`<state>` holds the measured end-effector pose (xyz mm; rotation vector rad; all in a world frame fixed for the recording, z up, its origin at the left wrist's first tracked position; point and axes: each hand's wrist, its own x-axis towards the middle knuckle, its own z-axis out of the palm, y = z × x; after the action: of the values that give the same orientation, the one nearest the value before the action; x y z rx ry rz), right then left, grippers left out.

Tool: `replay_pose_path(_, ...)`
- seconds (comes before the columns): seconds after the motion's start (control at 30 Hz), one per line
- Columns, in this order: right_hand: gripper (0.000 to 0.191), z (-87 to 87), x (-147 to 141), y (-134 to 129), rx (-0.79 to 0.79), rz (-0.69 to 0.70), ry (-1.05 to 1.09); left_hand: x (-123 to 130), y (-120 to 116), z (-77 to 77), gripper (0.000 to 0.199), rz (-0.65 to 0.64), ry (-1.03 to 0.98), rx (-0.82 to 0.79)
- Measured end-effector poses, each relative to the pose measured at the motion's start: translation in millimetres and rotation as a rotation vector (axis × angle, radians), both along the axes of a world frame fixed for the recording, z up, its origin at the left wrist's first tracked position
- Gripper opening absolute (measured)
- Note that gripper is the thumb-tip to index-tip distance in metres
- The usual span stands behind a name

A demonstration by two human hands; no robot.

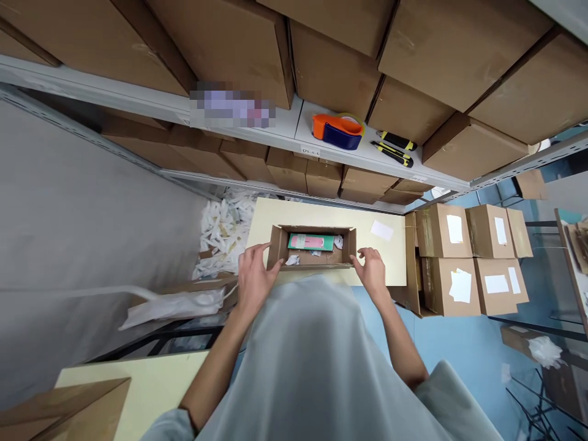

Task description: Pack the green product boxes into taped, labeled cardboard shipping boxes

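Note:
An open cardboard box (321,267) sits on the pale table in front of me. Inside it lies a green package with a pink panel (310,242), with crumpled paper (293,260) around it. My left hand (255,274) holds the box's left end, its thumb at the near corner and its fingers along the outer side. At the right end, my right hand (373,269) has its thumb against the near corner, fingers bent beside the wall. The box's upper side is uncovered.
A white paper slip (381,230) lies on the table (395,257). Labelled cartons (448,285) are stacked at the right. Above, a shelf (294,131) bears cartons, an orange tape dispenser (337,130) and utility knives (394,152). Paper scraps (225,226) are heaped at the left.

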<state>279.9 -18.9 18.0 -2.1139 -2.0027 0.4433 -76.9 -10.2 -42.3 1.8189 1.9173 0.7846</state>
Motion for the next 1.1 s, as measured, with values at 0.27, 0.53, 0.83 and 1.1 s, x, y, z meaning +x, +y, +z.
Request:
replay_pose_path(0.27,0.017,-17.0,-11,-19,-0.134,-0.235,0.207,8,4,-6.0,0.039,0.22,-0.007,-0.228)
replay_pose_path(0.53,0.007,-9.2,2,-5,-0.297,-0.092,0.25,12,-5,11.1,0.037,0.275,0.07,-0.394)
replay_pose_path(0.83,0.017,4.6,4,-6,-0.328,0.026,0.116,42,-32,17.7,0.018,0.322,0.184,-0.38)
replay_pose_path(1.1,0.019,9.0,-26,-58,-0.182,0.048,0.082,20,-126,27.4,0.015,0.405,0.077,-0.25)
